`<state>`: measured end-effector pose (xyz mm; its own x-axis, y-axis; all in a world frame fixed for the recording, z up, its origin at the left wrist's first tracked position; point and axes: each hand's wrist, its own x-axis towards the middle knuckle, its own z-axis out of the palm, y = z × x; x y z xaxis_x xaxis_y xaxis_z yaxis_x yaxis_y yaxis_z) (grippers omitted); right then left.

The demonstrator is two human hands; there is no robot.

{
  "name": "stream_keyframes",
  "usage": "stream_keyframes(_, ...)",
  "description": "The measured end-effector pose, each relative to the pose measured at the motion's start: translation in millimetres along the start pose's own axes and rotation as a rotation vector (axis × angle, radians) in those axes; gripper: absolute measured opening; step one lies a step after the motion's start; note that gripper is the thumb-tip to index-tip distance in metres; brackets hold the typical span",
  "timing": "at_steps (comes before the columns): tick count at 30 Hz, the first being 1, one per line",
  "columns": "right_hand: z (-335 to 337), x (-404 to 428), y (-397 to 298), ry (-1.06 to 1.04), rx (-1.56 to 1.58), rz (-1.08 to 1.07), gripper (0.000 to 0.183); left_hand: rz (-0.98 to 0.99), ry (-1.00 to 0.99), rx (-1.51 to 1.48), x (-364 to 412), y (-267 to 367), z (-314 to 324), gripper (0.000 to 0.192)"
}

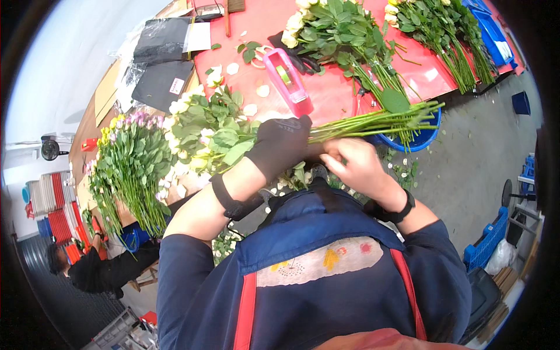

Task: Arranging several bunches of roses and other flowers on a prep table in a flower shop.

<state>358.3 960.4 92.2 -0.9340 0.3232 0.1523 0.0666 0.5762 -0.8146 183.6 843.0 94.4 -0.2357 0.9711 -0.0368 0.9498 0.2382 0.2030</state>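
Observation:
My left hand (284,138), in a black glove, is closed around a bunch of cream roses (210,131). The blooms and leaves point left over the table edge. Their bare green stems (372,122) stick out to the right of the glove. Just below those stems is my bare right hand (356,164), its fingers curled and blurred close to the glove. Whether it pinches anything is hidden. Beyond the bunch, a pink tape dispenser (286,81) sits on the red table covering (332,96).
More cream roses (345,39) lie at the back. Pink and yellow flowers (135,170) rest on the left. A blue bucket (431,135) stands under the stem ends. Scissors (262,56) and a black glove (302,59) lie by the dispenser. Another person (96,267) works far left.

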Motion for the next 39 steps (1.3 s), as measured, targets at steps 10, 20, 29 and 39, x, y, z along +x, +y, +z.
stream_keyframes(10,-82,-10,32,0.056,-0.606,0.074,0.057,0.390,0.106,0.215,59,-9,-12,0.035)
stream_keyframes(20,-63,54,120,0.267,-0.286,0.296,0.037,0.252,0.554,0.039,55,-7,-21,0.052)
stream_keyframes(29,-16,82,113,0.231,-0.905,-0.112,0.025,-0.286,0.039,-0.604,-121,-50,54,0.035)
stream_keyframes(39,210,144,32,-0.319,-0.578,-0.201,0.024,-0.567,0.214,-0.920,-207,-56,91,0.027)
